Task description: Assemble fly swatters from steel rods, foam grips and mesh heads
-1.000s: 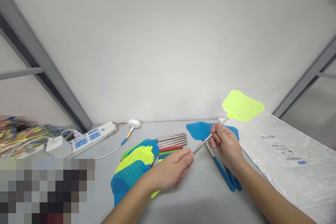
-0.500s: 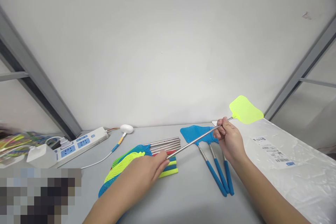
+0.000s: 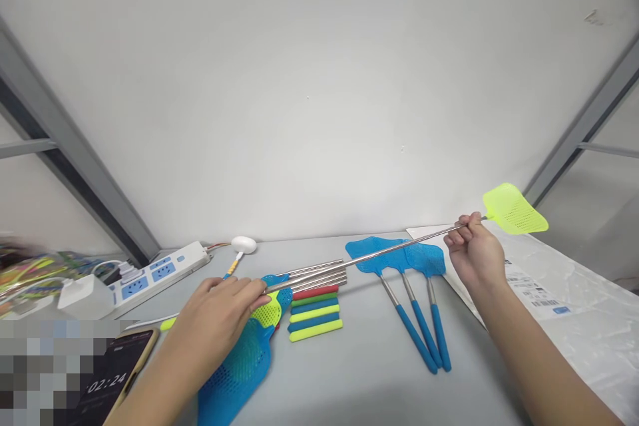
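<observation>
A yellow-green fly swatter [image 3: 514,210] with a long thin metal rod spans between my hands, its head out to the right. My right hand [image 3: 476,253] pinches the rod just below the head. Around the other end of this swatter my left hand [image 3: 219,313] is closed, and a yellow-green tip shows beyond it. Under the left hand and rod lie several fly swatter heads [image 3: 239,366] in blue and yellow-green, partly hidden. Beside them are bare metal rods [image 3: 322,273] and coloured handles [image 3: 315,330]. Three blue fly swatters [image 3: 375,254] rest fanned out below the rod.
A white power strip [image 3: 164,273] with plugs stands at the left, near a white oval device [image 3: 243,244] on a cable. A phone [image 3: 112,373] lies at lower left, partly blurred out. White plastic packaging [image 3: 589,293] with a label covers the right side of the table.
My hands have moved apart, the left one leftward and the right one rightward. The swatter's rod between them is longer, and its head sits farther right.
</observation>
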Demonstrator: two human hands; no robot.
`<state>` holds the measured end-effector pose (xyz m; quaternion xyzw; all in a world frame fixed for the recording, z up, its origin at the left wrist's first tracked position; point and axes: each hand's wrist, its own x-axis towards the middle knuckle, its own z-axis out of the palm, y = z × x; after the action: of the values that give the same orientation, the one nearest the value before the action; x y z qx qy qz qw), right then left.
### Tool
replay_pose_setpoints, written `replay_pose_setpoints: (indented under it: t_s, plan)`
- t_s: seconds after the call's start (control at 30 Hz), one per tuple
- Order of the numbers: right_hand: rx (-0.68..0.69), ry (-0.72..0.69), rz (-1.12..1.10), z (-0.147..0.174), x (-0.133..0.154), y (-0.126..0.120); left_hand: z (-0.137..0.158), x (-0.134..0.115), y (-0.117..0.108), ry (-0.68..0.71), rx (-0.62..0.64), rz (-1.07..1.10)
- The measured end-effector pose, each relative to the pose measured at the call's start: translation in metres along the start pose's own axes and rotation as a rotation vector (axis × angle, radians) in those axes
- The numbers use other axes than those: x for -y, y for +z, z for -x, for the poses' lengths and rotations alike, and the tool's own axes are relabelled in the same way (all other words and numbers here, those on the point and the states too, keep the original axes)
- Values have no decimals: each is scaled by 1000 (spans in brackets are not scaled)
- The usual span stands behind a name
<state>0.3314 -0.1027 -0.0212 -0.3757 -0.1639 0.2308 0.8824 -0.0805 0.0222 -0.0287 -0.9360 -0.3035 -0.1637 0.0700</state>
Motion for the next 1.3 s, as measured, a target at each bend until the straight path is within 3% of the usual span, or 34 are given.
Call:
replay_pose_setpoints:
  t_s: [0.1, 0.23, 0.47, 0.57, 0.8, 0.93, 1.17, 1.3]
  plan:
    - [-19, -2, -10, 4, -5, 2, 4, 5, 2, 21, -122, -73]
    - [3, 69, 19, 26, -22, 15, 5, -3, 7, 17, -187, -107]
    - [442, 157, 378, 113, -67, 41, 0, -28, 15, 81, -181, -18]
    - [592, 204, 471, 133, -77, 42, -1, -28, 16, 86, -177, 5]
    - [605, 258, 499, 125, -76, 37, 0, -34, 13, 16, -108, 68]
    - [610, 155, 650, 125, -66, 39, 1, -36, 10, -43, -65, 120]
    - [699, -41, 780, 131, -45, 45, 7, -17, 7, -69, -320, -65]
    - [624, -31, 744, 119, -38, 39, 13, 6, 0, -137, -437, -193]
